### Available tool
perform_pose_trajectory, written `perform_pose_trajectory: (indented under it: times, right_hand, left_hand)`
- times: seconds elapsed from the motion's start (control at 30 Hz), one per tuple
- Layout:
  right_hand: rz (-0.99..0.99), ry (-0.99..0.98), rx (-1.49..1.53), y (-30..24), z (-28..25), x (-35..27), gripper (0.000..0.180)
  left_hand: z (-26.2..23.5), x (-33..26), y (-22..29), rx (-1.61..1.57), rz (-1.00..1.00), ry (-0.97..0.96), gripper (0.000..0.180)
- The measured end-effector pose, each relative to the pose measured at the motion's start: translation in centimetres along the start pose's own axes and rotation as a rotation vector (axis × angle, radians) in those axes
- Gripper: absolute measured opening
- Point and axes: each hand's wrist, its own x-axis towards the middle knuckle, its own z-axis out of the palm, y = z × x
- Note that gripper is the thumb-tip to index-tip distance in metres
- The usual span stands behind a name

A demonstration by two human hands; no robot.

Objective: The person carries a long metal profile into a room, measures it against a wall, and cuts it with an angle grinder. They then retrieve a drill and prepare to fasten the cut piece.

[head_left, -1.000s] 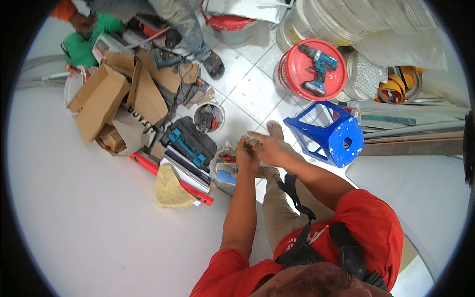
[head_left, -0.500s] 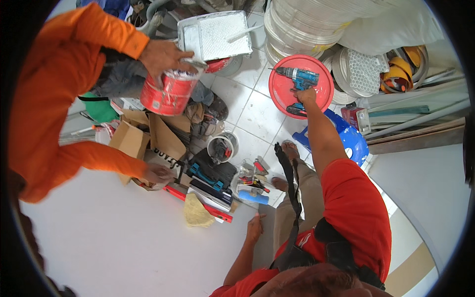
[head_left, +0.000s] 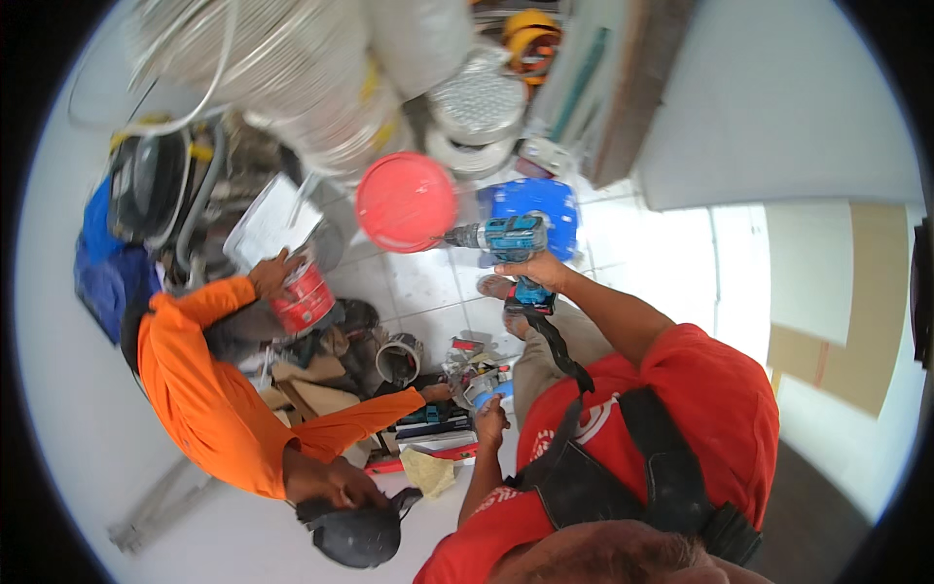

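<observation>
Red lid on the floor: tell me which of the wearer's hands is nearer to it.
Right. The right hand holds the drill with its tip beside the red lid; the left hand is lower down among the clutter.

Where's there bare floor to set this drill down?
Bare tiles lie between the red lid, the blue stool and the small can. Right hand holds the drill. It is crowded around the left hand.
</observation>
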Motion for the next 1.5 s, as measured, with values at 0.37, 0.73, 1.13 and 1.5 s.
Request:
perform_pose_trajectory:
  times: [0.37, 0.73, 1.13, 1.5]
  right_hand:
    - [0.283, 0.331, 0.080, 5.8, -22.4, -24.8, 0.024]
    - [0.165, 0.815, 0.441, 12.1, -41.6, -43.3, 0.029]
    - [-0.063, 1.186, 0.985, 24.2, -50.8, -55.6, 0.027]
    - [0.333, 1.496, 0.920, 23.8, -55.5, -61.3, 0.054]
  left_hand:
    - [2.7, -2.0, 3.4, 0.753, 0.079, -0.114, 0.032]
    - [27.7, 0.9, 12.9, 1.425, 0.197, -0.285, 0.031]
    - [61.2, 2.2, 11.5, 2.154, 0.354, -0.665, 0.031]
    - [99.0, -2.0, -9.4, 1.877, 0.343, -0.849, 0.048]
